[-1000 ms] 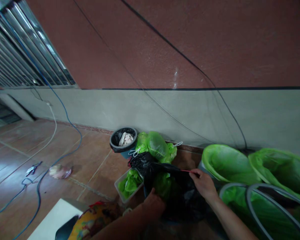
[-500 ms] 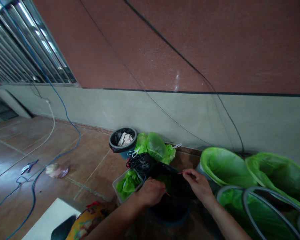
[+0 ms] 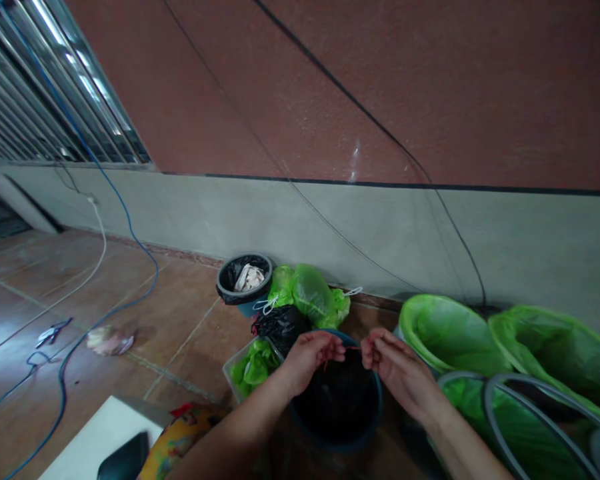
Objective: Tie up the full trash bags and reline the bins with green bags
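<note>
In the head view my left hand (image 3: 314, 360) and my right hand (image 3: 397, 370) meet above a blue bin (image 3: 379, 413). The fingers of both are pinched on a thin red drawstring (image 3: 351, 348) stretched between them. Beneath the string, a black bag (image 3: 337, 393) shows dark inside the bin's rim; how its mouth lies is hard to see. Just left of the bin are a tied black bag (image 3: 283, 327) and a clear tub (image 3: 230, 373) holding green bags (image 3: 254, 363).
Green-lined bins (image 3: 450, 333) stand at right, near a grey curved frame (image 3: 500, 380). Against the wall are a black-lined bin (image 3: 230, 297) and tied green bags (image 3: 313, 293). A blue cable (image 3: 130, 303) crosses the tiles; a phone (image 3: 125, 457) lies on a white box (image 3: 103, 433).
My hands have come closer together and slightly higher, drawing the red string between them. The black bag has dropped from the bin's far side, baring the blue rim.
</note>
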`<state>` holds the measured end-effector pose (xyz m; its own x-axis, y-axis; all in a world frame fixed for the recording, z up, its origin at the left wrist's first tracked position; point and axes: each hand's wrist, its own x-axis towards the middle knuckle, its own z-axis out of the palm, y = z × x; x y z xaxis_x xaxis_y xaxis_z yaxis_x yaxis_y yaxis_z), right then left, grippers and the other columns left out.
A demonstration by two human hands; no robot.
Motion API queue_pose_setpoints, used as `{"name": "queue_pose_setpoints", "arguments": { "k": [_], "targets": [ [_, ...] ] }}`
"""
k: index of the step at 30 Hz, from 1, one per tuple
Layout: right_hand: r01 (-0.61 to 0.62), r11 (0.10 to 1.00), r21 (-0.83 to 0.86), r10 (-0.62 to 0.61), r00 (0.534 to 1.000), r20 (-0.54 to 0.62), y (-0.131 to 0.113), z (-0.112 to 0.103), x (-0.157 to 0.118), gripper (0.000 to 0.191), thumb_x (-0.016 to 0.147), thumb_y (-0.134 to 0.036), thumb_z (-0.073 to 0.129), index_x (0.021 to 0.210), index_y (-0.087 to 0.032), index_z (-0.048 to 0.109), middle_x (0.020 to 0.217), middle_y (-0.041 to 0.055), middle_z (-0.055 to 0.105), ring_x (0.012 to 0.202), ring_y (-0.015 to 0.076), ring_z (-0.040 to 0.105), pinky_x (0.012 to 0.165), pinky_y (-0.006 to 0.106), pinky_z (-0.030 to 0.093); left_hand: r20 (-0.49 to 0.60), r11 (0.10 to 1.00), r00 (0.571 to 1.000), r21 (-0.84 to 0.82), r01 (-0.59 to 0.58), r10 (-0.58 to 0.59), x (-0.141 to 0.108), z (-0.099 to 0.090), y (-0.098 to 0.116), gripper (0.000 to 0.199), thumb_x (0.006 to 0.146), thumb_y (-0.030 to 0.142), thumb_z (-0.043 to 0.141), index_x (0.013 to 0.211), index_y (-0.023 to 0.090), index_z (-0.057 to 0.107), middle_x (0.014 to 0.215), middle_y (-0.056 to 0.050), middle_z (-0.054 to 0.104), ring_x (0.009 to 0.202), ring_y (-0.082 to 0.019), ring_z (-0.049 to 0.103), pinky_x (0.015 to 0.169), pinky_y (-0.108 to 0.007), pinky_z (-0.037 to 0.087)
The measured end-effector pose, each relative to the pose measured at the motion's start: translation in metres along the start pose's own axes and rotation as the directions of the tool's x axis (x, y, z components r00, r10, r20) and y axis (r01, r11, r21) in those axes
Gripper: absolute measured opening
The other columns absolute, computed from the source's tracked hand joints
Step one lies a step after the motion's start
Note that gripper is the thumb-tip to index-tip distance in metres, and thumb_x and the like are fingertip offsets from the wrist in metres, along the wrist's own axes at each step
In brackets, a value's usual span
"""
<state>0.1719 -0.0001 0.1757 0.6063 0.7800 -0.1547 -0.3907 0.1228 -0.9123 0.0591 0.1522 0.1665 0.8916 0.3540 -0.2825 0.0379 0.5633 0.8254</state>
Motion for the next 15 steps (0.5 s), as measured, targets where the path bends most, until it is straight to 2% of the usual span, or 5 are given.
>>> {"name": "queue_pose_setpoints", "arguments": {
  "k": [4, 8, 10, 12, 15],
  "targets": [
    [-0.030, 0.980, -0.196, 0.042, 0.997, 0.060, 0.013, 0.007, -0.001, 0.024, 0.080, -0.041, 0.063, 0.087, -0.020, 0.054, 0.070, -0.0024, 0.054, 0.062, 0.0107, 0.048, 0.060, 0.025, 0.039, -0.050, 0.997, 0.998, -0.053, -0.052, 0.049, 0.003, 0.006, 0.006, 0.027, 0.068, 0.033, 0.071, 0.082, 0.010, 0.068, 0.074, -0.006, 0.067, 0.061, -0.012, 0.059, 0.065, -0.025, 0.045],
    [-0.020, 0.927, -0.375, 0.072, 0.990, 0.124, 0.036, 0.022, -0.002, 0.037, 0.073, -0.041, 0.069, 0.100, -0.021, 0.054, 0.068, -0.0044, 0.054, 0.060, 0.0113, 0.049, 0.057, 0.025, 0.039, 0.001, 0.997, 0.997, 0.015, -0.077, 0.077, 0.005, 0.018, 0.002, 0.027, 0.064, 0.027, 0.074, 0.085, 0.012, 0.069, 0.072, -0.003, 0.066, 0.062, -0.010, 0.056, 0.063, -0.022, 0.042],
    [-0.005, 0.905, -0.426, 0.063, 0.991, 0.122, 0.045, 0.026, -0.001, 0.032, 0.075, -0.049, 0.064, 0.084, -0.019, 0.056, 0.059, -0.0045, 0.050, 0.053, 0.0110, 0.047, 0.053, 0.025, 0.037, 0.044, 0.995, 0.996, 0.063, -0.082, 0.079, 0.007, 0.023, -0.001, 0.027, 0.063, 0.024, 0.074, 0.087, 0.013, 0.069, 0.075, -0.002, 0.066, 0.067, -0.011, 0.057, 0.066, -0.023, 0.043],
    [-0.001, 0.895, -0.447, 0.057, 0.992, 0.111, 0.048, 0.026, 0.002, 0.042, 0.079, -0.059, 0.054, 0.064, -0.020, 0.050, 0.051, -0.0041, 0.045, 0.048, 0.0101, 0.042, 0.050, 0.025, 0.034, 0.048, 0.986, 0.993, 0.123, -0.114, 0.109, 0.009, 0.025, -0.004, 0.029, 0.063, 0.021, 0.072, 0.090, 0.014, 0.068, 0.081, -0.003, 0.067, 0.074, -0.013, 0.060, 0.071, -0.024, 0.045],
    [-0.051, 0.913, -0.405, 0.073, 0.997, 0.039, 0.043, 0.020, 0.005, 0.047, 0.079, -0.064, 0.050, 0.064, -0.019, 0.053, 0.052, -0.0037, 0.045, 0.046, 0.0095, 0.041, 0.048, 0.025, 0.032, -0.071, 0.935, 0.972, 0.297, -0.193, 0.223, 0.014, 0.018, -0.006, 0.032, 0.065, 0.014, 0.064, 0.097, 0.016, 0.065, 0.092, -0.004, 0.068, 0.087, -0.016, 0.062, 0.081, -0.028, 0.046]
  ]
}}
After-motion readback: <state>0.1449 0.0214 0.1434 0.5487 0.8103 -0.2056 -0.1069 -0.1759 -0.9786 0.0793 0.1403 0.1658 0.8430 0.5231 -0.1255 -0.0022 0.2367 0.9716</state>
